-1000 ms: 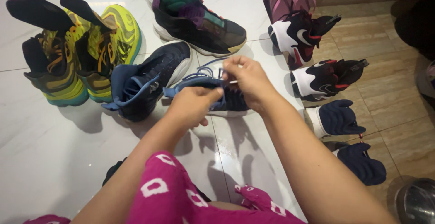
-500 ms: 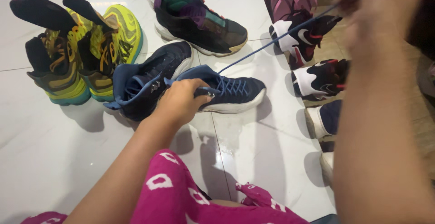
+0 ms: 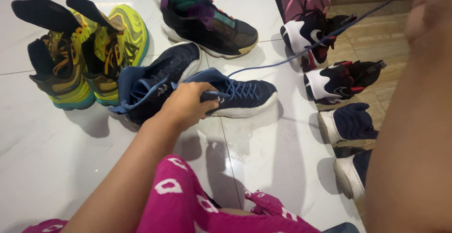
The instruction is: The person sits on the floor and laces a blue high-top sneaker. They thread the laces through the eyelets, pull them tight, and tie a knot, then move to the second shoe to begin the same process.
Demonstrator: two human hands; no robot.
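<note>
We see the left hand (image 3: pixel 186 105) gripping the blue shoe (image 3: pixel 242 96) on the white floor (image 3: pixel 56 148) in the middle. The right hand (image 3: pixel 431 7), far right, pinches the blue lace (image 3: pixel 301 51), pulled tight.

Right hand (image 3: pixel 431 7) is no longer down at the navy sneaker (image 3: pixel 240 96) next to the left hand: it has swung up and out to the top right corner of the view, further out than half a second ago, forearm now filling the right edge. The blue lace (image 3: pixel 301 49) it grips has gone from bunched at the eyelets to one long strand running from the sneaker past the black and white shoe (image 3: pixel 308 37). Sneaker front, covered by the right hand a second ago, is now exposed with lacing visible.
</note>
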